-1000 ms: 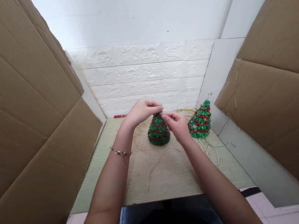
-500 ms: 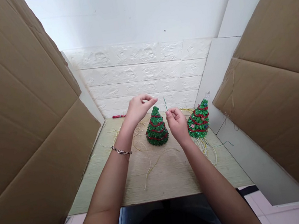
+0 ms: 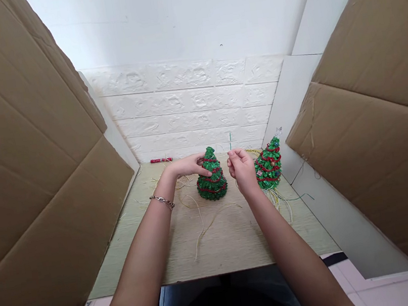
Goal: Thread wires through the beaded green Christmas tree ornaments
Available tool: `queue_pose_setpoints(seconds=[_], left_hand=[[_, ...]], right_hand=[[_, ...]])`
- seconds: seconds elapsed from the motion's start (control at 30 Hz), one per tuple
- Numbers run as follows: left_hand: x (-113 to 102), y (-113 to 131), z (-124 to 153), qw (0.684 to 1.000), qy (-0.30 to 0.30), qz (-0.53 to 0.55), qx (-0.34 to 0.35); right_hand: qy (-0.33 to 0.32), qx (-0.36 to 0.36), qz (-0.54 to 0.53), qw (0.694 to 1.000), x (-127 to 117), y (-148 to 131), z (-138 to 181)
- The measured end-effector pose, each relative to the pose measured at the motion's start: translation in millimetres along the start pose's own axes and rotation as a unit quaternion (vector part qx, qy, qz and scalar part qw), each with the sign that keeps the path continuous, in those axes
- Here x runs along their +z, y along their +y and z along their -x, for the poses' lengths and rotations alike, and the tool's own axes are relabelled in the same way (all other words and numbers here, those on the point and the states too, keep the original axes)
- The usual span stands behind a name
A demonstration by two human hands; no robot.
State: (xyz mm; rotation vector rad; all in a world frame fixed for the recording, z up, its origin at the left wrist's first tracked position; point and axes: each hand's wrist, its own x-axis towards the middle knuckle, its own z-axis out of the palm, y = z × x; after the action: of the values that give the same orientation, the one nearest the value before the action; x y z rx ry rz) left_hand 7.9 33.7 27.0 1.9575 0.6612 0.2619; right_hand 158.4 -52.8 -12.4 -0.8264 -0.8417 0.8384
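A small green Christmas tree (image 3: 212, 185) wound with red garland stands upright on the table, with no star on its tip. My left hand (image 3: 189, 166) grips its upper part from the left, the thumb across the front and the fingers partly hidden behind. To the right of this tree, my right hand (image 3: 242, 167) is closed in a pinch on a thin green wire (image 3: 230, 140), which sticks up above the fingertips. Farther right is a second, decorated Christmas tree (image 3: 269, 164) with red garland, small ornaments and a clear star on top.
Loose yellow and white strands (image 3: 214, 218) lie on the wooden table (image 3: 234, 251), with more around the second tree's base. A red stick-like object (image 3: 161, 160) lies near the white brick-pattern wall (image 3: 177, 103). Cardboard panels (image 3: 38, 172) flank both sides.
My left hand has come down from above the tree's tip and taken hold of the tree's upper part. My right hand stays nearly in place, still pinching the green wire.
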Motion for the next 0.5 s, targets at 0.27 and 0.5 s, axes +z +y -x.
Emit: queue_pose_setpoints(seconds=[0.27, 0.5], left_hand=[[2, 5, 3, 0.993, 0.057, -0.101, -0.013], [21, 16, -6, 0.947, 0.168, -0.261, -0.077]], right_hand=[[-0.004, 0.001, 0.013, 1.000, 0, 2, 1], [-0.013, 0.006, 0.023, 1.000, 3, 7, 3]])
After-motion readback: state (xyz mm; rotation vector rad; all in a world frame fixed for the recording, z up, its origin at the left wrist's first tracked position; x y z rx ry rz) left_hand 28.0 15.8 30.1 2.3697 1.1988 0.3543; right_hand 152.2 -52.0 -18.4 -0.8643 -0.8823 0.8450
